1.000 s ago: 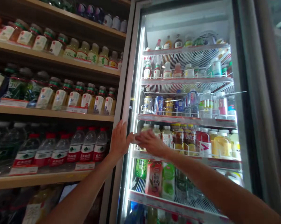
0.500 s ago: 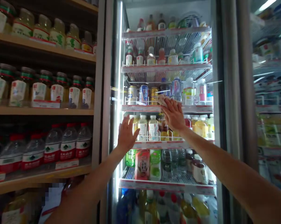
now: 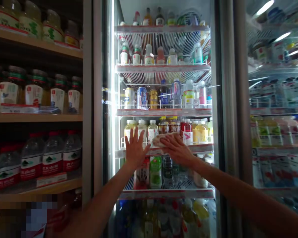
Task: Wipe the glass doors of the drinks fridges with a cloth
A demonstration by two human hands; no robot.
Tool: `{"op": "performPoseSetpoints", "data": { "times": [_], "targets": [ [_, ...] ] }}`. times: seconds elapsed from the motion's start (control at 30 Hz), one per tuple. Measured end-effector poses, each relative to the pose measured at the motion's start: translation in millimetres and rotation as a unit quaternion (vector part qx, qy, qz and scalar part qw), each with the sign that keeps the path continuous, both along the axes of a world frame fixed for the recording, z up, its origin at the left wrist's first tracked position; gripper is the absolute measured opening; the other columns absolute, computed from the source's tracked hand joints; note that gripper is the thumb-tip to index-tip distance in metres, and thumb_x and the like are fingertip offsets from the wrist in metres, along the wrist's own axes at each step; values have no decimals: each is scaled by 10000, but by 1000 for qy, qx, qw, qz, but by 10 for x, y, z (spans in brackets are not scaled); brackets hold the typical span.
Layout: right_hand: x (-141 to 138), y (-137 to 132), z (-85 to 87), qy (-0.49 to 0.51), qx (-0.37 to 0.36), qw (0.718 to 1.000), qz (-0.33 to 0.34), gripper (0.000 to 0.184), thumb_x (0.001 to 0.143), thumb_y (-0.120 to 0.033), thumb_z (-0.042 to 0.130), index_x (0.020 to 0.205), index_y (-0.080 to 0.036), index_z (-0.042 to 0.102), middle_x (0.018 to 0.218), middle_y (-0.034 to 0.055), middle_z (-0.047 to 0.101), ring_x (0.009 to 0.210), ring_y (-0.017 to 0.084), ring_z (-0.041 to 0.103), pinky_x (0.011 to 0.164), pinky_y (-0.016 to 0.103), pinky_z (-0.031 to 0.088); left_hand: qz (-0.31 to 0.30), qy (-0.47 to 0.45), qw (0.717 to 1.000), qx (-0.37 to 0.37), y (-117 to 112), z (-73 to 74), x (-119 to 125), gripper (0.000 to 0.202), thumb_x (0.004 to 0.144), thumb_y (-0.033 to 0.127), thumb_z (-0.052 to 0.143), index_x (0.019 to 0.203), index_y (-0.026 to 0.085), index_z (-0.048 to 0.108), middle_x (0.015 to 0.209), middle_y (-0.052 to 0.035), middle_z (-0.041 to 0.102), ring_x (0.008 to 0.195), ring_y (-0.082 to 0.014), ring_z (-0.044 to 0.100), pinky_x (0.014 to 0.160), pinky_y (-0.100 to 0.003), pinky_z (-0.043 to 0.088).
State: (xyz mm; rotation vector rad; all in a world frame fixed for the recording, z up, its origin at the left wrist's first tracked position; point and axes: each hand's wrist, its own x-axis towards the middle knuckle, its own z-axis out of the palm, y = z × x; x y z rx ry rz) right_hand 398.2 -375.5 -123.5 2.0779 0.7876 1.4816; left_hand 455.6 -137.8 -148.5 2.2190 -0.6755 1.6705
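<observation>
Before me stands a lit drinks fridge behind a glass door (image 3: 164, 124), with a white streak of reflection across the pane. My left hand (image 3: 136, 148) is flat toward the glass, fingers spread, in front of the white-capped bottles on the left. To its right, my right hand (image 3: 176, 149) presses a pale, crumpled cloth (image 3: 161, 140) against the pane, at the height of the same shelf. The cloth lies under its fingers and sticks out on the left. Part of the cloth is hidden by the hand.
Open wooden shelves (image 3: 37, 118) at left carry rows of juice bottles and red-capped water bottles (image 3: 53, 155). Metal door frames (image 3: 229, 99) flank the pane. Another glass-fronted fridge (image 3: 279, 132) stands at right. Cans (image 3: 141, 98) and bottles fill the shelves behind the glass.
My right hand has moved the cloth down the glass from the can shelf to the bottle shelf below. My left hand stays spread by the glass. The view has turned slightly right.
</observation>
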Motion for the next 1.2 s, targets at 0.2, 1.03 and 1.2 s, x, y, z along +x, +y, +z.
{"op": "performPoseSetpoints", "data": {
  "times": [0.2,1.03,1.2],
  "targets": [
    [-38,-247,60,-108,218,969,-32,453,867,-217,418,1318,-246,448,1524,1,167,1409,262,71,1127,541,145,12,-18,1000,18,-29,-232,-2,657,853,476,481,1406,164,310,1506,-149,202,1405,-307,85,1102,-554,145],
    [-279,-739,-889,-121,280,951,-59,509,857,-185,418,1365,-222,398,1515,76,173,1400,293,113,1075,602,216,-18,-19,999,46,-243,-883,-93,617,842,432,528,1378,171,369,1471,-139,297,1403,-293,98,1119,-533,88],
    [-198,-165,-1208,64,62,996,-8,438,812,-162,475,1223,-295,547,1434,2,384,1402,214,143,1134,532,137,-17,1,996,92,-61,-1052,-102,560,847,385,530,1359,197,402,1462,-117,325,1394,-280,164,1119,-510,142]
  ]
}}
